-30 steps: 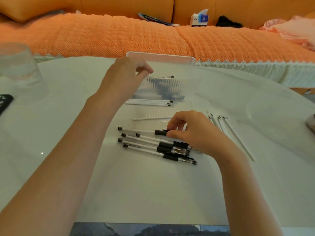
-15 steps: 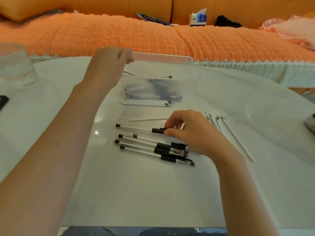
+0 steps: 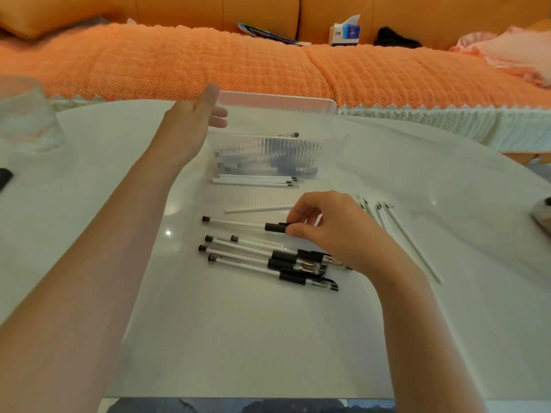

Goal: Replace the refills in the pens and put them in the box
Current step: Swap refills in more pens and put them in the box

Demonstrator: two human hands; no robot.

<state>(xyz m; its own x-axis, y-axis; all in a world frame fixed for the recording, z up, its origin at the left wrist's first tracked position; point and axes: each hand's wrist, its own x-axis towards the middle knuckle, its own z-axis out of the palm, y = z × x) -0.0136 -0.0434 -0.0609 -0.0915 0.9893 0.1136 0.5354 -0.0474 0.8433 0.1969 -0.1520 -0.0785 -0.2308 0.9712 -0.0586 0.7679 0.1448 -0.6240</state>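
Note:
A clear ribbed plastic box (image 3: 328,107) stands at the table's far middle with pens inside. My left hand (image 3: 190,123) is open at the box's left rim, fingers straight, holding nothing. My right hand (image 3: 331,228) pinches the black grip end of a clear pen (image 3: 235,224) lying on the table. Just below it lies a cluster of several clear pens with black grips (image 3: 268,259). A bundle of white refills (image 3: 256,180) lies in front of the box, one loose refill (image 3: 256,208) lies nearer, and several more refills (image 3: 408,236) fan out to the right.
A glass tumbler (image 3: 26,114) stands at the far left of the white table (image 3: 238,338), with a dark object (image 3: 4,177) at the left edge. An orange sofa (image 3: 268,64) with a tissue box (image 3: 344,32) runs behind the table.
My left hand, curled over the box a second ago, drew left and has now opened at the box's left rim. My right hand stays on the pen's grip.

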